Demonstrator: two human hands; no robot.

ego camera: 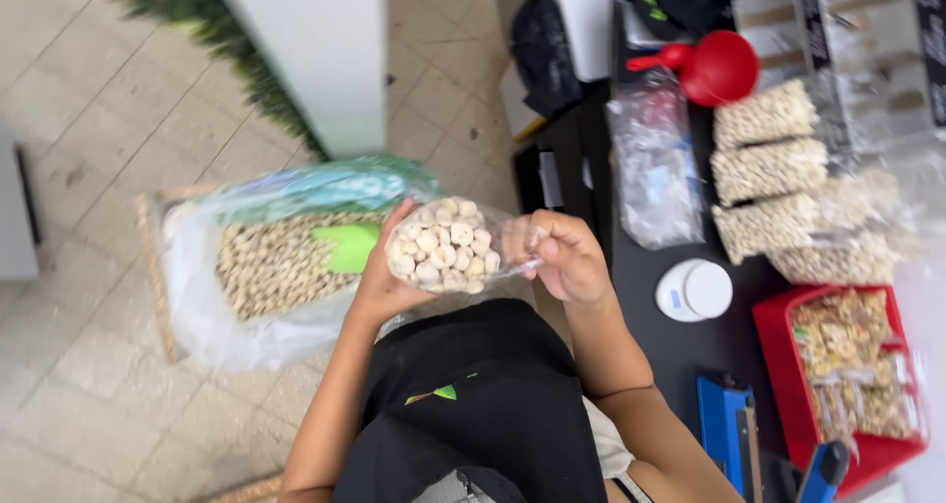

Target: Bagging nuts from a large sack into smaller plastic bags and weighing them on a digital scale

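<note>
place: packing shop | cues: filled snack bags (767, 115), scale (694, 289), heat sealer (727, 429)

You've got a glossy, crinkled clear plastic bag (448, 247) of matt pale nuts; the big sack (246, 286) is shiny film too, and the red scoop (714, 67) smooth plastic.

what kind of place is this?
Likely a small snack-packing station: filled clear bags stacked on a black counter, a small white scale, and a blue heat sealer.
</note>
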